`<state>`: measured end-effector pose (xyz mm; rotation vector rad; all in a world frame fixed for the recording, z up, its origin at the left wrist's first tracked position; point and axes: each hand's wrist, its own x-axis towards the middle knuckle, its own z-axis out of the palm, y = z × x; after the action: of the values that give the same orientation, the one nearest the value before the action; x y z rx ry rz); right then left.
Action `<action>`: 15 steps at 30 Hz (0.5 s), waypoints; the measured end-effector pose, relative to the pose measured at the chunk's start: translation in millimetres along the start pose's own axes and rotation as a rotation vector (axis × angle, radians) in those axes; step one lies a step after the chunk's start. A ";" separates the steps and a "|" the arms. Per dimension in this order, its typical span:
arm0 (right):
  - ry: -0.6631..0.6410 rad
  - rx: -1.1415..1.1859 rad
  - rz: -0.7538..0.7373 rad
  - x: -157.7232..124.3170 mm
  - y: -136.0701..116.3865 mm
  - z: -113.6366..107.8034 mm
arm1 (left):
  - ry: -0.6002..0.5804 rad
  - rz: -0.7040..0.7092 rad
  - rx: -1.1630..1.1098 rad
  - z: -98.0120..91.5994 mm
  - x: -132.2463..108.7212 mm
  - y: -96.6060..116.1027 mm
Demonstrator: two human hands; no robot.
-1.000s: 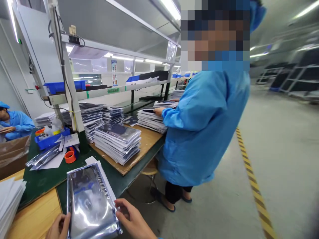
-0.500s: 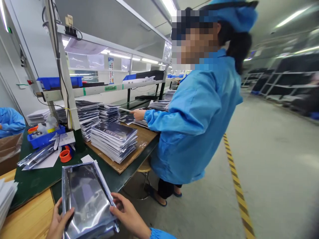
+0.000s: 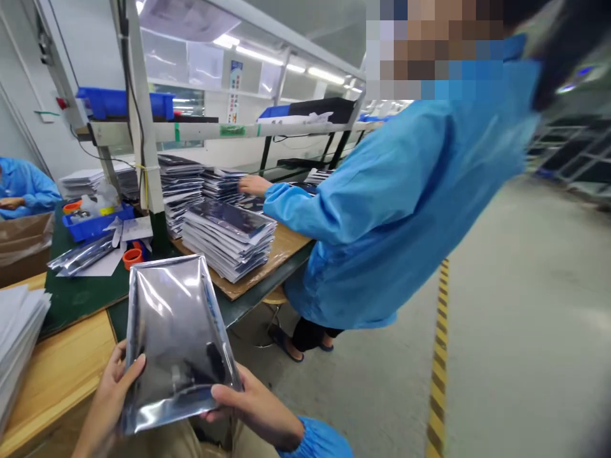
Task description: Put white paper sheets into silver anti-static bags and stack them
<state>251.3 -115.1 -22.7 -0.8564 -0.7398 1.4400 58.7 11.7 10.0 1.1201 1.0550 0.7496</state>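
Grips shiny pouch (image 3: pixel 177 334) w/ L hand (image 3: pixel 111 385) & R hand (image 3: pixel 258 406), lower L of frame, & might lose it b/c of slick-looking film.

A blue bin (image 3: pixel 91 230) with bottles (image 3: pixel 105 205) sits on the green surface (image 3: pixel 81 302), near an orange roll (image 3: pixel 130 260). A cardboard box (image 3: pixel 21 270) stands at the left. A yellow-and-black line (image 3: pixel 440 356) runs along the floor (image 3: pixel 372 394).

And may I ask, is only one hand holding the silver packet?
No, the left hand and right hand both grip the silver packet.
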 end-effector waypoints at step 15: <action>0.161 0.153 -0.085 -19.6 17.0 12.0 | 0.030 0.067 0.196 -6.8 6.1 8.3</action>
<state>231.9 -134.9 -29.5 -0.8026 -0.5318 1.3169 54.7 21.9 15.8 1.3204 1.1391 0.7292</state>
